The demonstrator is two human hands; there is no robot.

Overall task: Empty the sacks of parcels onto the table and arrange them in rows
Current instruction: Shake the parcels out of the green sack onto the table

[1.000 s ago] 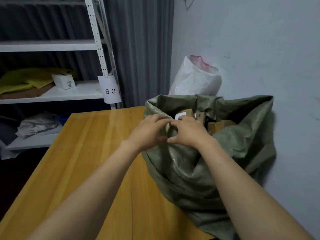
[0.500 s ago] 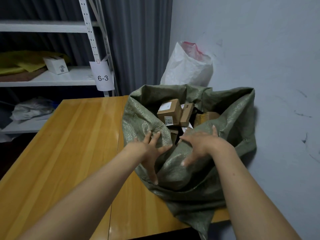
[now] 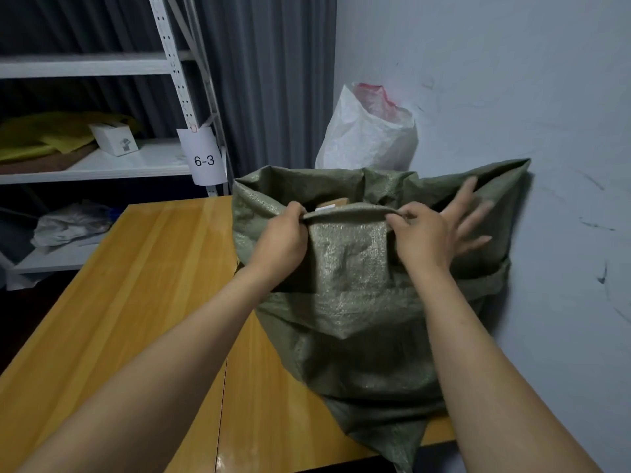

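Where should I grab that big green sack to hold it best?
Grip the green sack by its near rim, coming from the front, with one hand on each side. That edge is rolled into a thick band that fingers can curl over, as the left hand and right hand do now.

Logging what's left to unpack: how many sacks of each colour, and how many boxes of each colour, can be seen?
green sack: 1
white sack: 1
brown box, peeking from the green sack's mouth: 1
white box, on the shelf: 1
Total: 4; anything deeper inside the sacks is hidden.
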